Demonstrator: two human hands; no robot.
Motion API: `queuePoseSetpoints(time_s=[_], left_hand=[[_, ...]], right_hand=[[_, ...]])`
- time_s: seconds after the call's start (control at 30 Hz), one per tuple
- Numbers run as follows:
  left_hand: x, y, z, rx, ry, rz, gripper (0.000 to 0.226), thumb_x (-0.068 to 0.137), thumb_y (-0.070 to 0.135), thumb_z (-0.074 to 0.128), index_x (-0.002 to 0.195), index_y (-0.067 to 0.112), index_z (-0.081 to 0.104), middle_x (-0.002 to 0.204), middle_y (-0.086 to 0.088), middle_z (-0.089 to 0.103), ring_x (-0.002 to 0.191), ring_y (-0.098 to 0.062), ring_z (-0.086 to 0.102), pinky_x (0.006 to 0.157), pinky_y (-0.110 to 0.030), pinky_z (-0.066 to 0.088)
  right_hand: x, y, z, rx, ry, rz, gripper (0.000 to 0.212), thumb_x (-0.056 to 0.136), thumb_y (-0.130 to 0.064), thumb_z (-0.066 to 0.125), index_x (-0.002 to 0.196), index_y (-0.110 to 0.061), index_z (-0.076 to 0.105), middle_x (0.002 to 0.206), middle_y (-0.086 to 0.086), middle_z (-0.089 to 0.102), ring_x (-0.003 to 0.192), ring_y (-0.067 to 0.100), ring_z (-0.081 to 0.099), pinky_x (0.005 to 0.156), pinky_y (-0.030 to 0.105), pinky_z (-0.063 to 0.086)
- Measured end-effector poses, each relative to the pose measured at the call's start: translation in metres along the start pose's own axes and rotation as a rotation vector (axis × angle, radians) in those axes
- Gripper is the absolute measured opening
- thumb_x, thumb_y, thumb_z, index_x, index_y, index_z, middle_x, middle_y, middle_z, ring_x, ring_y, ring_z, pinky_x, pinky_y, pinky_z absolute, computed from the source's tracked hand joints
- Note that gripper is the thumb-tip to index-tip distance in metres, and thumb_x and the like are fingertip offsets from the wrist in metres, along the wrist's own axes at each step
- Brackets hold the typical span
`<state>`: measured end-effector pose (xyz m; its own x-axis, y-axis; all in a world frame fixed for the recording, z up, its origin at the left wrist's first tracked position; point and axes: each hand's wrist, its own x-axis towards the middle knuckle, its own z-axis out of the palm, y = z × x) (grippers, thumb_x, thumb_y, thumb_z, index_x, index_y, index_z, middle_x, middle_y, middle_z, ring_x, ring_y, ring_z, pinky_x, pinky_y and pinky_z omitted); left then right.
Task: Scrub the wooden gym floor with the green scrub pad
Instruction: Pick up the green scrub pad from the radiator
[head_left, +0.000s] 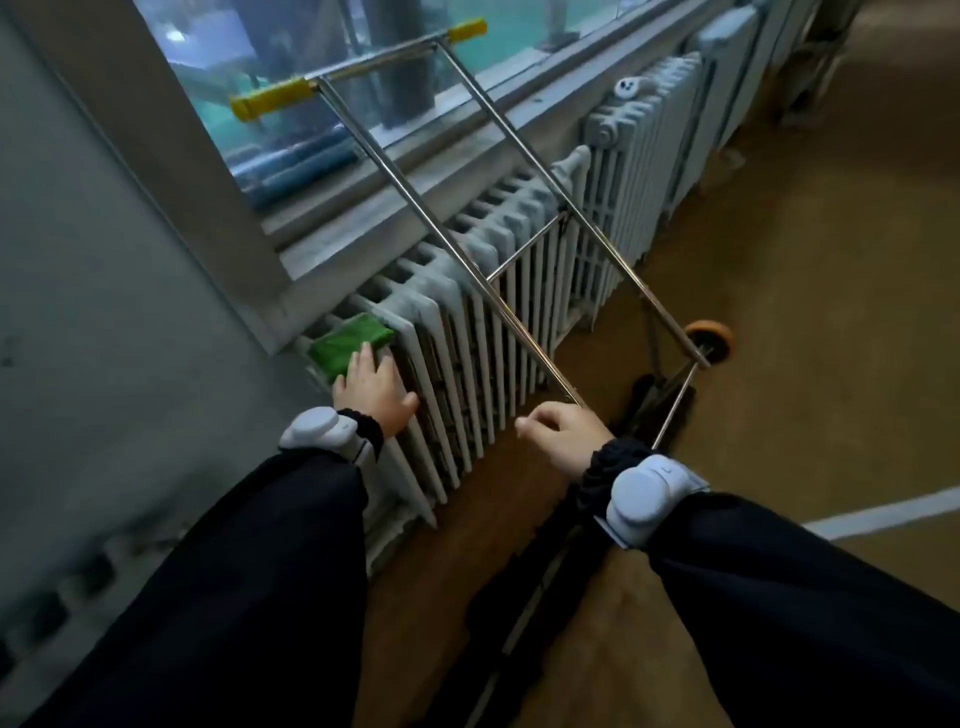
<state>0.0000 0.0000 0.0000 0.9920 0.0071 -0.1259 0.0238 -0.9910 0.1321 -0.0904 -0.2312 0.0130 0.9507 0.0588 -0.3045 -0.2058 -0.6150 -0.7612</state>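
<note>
The green scrub pad (349, 344), a flat, fuzzy rectangle, lies on top of the near end of a white ribbed radiator (467, 332) below the window, apparently under the fingertips of the left hand (375, 391), above the brown wooden gym floor (810, 364).

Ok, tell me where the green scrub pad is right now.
In the head view, left of centre, the green scrub pad lies on top of the white radiator at its end by the wall, with the left hand's fingertips on its near edge.
</note>
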Motion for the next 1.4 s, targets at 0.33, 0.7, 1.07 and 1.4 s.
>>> queuePoseSetpoints(time_s=[0.33,0.7,1.07,1.4], left_hand=[[0.065,-0.038,0.026,0.170,-0.071,-0.082,0.051,0.090,0.049,0.055,0.127,0.013,0.056,0.163,-0.006,-0.001,0.148,-0.030,0.009,0.116,-0.053,0.019],[0.052,-0.008,0.006,0.143,0.242,-0.046,0.046,0.090,0.041,0.051,0.122,0.008,0.056,0.135,-0.013,0.047,0.124,-0.033,0.043,0.102,-0.046,0.032],[-0.031,0.238,-0.138,-0.069,0.168,0.662,0.033,0.090,0.005,0.049,0.116,0.015,0.067,0.125,-0.011,0.062,0.116,-0.029,0.056,0.097,-0.028,0.037],[-0.272,0.512,-0.185,-0.068,0.008,1.292,0.030,0.091,0.014,0.048,0.106,0.029,0.069,0.111,-0.001,0.065,0.096,-0.022,0.064,0.088,-0.036,0.055]], right_hand=[[0.061,0.001,0.024,0.109,0.022,-0.028,0.028,0.096,-0.037,0.050,0.095,-0.014,0.065,0.095,0.008,0.069,0.086,0.020,0.063,0.059,0.020,0.039],[0.049,-0.003,0.011,0.113,0.010,-0.009,0.025,0.096,-0.038,0.051,0.089,-0.017,0.063,0.087,0.001,0.066,0.091,0.019,0.064,0.065,0.023,0.044],[-0.072,-0.032,-0.179,0.015,0.436,-0.057,0.022,0.092,-0.032,0.058,0.104,-0.014,0.064,0.103,0.000,0.063,0.093,0.014,0.057,0.073,0.023,0.041],[-0.348,0.071,-0.340,-0.076,0.913,0.174,0.069,0.086,-0.016,0.067,0.145,-0.008,0.033,0.147,0.012,0.030,0.130,0.024,0.041,0.094,0.008,0.024]])
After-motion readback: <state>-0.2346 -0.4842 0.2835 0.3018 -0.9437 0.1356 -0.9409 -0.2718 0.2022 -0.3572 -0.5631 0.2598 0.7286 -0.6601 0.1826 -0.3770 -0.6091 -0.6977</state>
